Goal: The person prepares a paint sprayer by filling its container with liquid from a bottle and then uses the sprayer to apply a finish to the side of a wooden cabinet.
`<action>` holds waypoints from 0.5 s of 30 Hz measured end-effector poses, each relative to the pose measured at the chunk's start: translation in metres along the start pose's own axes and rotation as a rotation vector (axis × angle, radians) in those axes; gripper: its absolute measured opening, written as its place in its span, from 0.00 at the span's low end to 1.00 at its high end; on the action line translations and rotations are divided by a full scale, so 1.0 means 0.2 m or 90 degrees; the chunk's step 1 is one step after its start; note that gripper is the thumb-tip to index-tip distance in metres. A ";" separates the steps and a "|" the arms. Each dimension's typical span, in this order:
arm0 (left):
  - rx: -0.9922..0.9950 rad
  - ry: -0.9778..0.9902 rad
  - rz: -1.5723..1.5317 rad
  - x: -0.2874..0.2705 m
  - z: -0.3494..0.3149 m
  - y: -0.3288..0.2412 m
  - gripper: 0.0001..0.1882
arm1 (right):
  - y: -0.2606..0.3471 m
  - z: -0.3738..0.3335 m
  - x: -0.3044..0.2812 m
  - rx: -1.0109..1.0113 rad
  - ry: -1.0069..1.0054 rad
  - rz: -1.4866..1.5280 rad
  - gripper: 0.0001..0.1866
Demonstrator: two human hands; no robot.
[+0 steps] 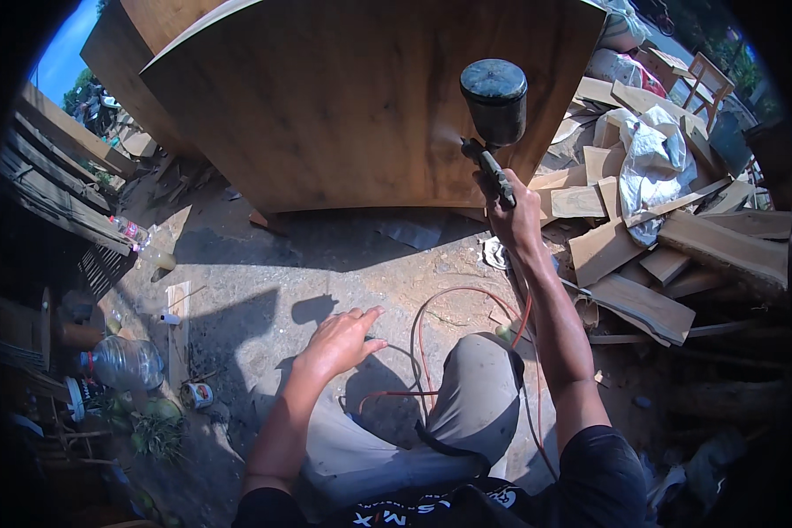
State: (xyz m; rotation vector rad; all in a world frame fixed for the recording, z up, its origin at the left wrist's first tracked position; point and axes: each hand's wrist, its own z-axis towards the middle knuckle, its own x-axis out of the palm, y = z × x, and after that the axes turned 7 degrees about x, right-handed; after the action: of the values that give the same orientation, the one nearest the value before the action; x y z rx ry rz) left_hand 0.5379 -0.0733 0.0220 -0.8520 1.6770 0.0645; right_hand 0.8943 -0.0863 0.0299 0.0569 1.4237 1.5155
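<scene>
My right hand (517,214) is wrapped round the grip of a spray gun (482,160), its arm stretched forward. A dark, lidded paint cup (499,114) sits on top of the gun. The nozzle points left at a large brown wooden panel (326,114), and a faint pale mist shows just in front of it. The panel stands tilted before me with its lower edge near the ground. My left hand (336,341) is held near my knee with nothing in it, fingers stretched out and the thumb apart.
An orange hose (424,317) loops over the ground beside my right knee. Wood offcuts (616,251) and a white sack (656,167) are heaped at the right. At the left lie a large clear bottle (128,363), a small tin (198,395) and a narrow board (178,330).
</scene>
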 end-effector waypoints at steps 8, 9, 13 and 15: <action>0.003 0.234 -0.020 0.24 0.21 0.29 0.35 | 0.56 0.25 -0.29 -0.178 -0.184 0.050 0.15; 0.008 0.232 -0.003 0.26 0.22 0.33 0.36 | 0.61 0.29 -0.31 -0.206 -0.212 0.051 0.15; 0.049 0.177 -0.027 0.26 0.26 0.43 0.37 | 0.77 0.40 -0.36 -0.276 -0.283 -0.012 0.17; 0.042 0.163 -0.037 0.24 0.26 0.48 0.38 | 0.80 0.42 -0.33 -0.281 -0.283 -0.006 0.22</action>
State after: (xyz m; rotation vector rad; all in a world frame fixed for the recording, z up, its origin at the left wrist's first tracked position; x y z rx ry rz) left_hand 0.5254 -0.0028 -0.0726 -0.8866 1.8800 -0.1448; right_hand 0.8821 -0.0369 0.2150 0.1090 0.7244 1.6528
